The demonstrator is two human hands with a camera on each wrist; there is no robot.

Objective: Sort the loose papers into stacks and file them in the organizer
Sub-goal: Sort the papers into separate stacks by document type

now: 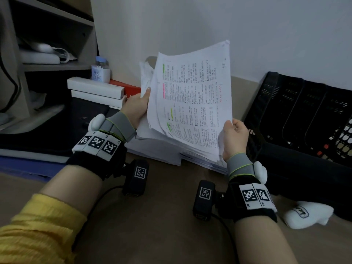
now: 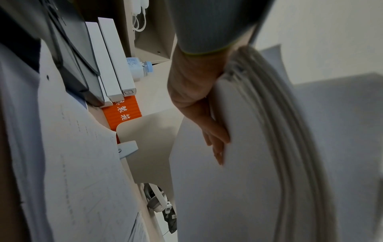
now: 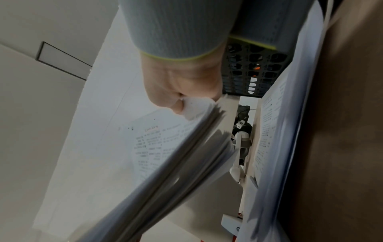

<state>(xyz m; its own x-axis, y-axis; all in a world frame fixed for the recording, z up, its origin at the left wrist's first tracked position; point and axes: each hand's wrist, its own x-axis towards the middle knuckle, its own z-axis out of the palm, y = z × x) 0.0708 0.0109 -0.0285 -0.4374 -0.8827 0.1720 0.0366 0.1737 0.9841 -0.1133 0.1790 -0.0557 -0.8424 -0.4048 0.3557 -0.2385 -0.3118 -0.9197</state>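
Note:
A thick sheaf of printed papers (image 1: 190,103) with green and pink highlighting is held tilted above the desk, between both hands. My left hand (image 1: 138,106) grips its left edge, thumb on top; in the left wrist view its fingers (image 2: 215,135) lie flat under the sheaf (image 2: 259,147). My right hand (image 1: 235,137) pinches the sheaf's lower right corner, and the right wrist view shows the thumb on the paper edges (image 3: 192,108). More papers (image 1: 158,151) lie stacked on the desk beneath. The black mesh organizer (image 1: 301,115) lies tilted at the right.
White boxes (image 1: 95,90) on a red box (image 1: 127,86), with a small bottle (image 1: 101,70), stand at the left by a shelf unit (image 1: 47,44). A white cloth (image 1: 308,214) lies at the front right. The wall (image 1: 190,21) is close behind.

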